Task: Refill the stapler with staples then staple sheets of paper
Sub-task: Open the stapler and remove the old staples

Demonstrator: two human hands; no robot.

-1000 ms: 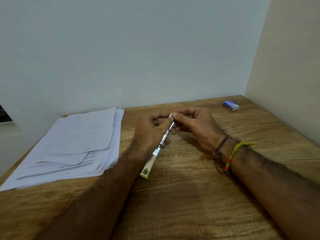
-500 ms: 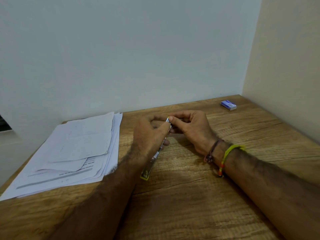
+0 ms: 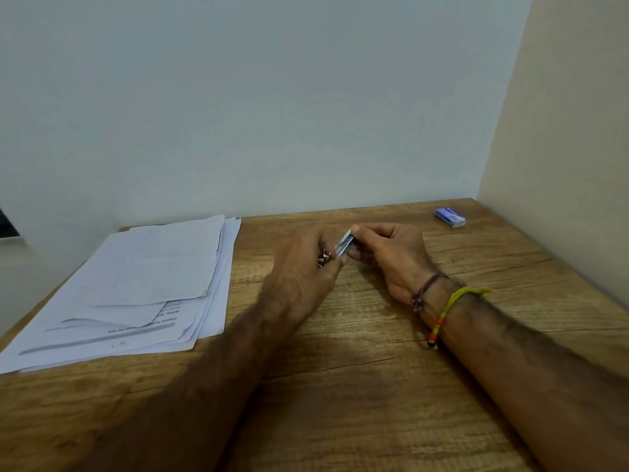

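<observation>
A small metal stapler [image 3: 344, 246] with a yellow tip is held between both hands above the middle of the wooden table [image 3: 374, 386]. My left hand [image 3: 303, 270] wraps around its near part, so most of the body is hidden behind that hand. My right hand [image 3: 391, 255] pinches its far end with thumb and forefinger. A loose stack of white paper sheets [image 3: 136, 291] lies flat at the left. A small blue staple box [image 3: 450, 217] rests in the far right corner, away from both hands.
Two walls meet behind the table at the far right corner. Bands of thread circle my right wrist [image 3: 439, 308]. The table's left edge runs beside the paper stack.
The stapler has been drawn up into my left hand; its long yellow-tipped end that stuck out toward me is now hidden. Both hands stayed together near the table's middle.
</observation>
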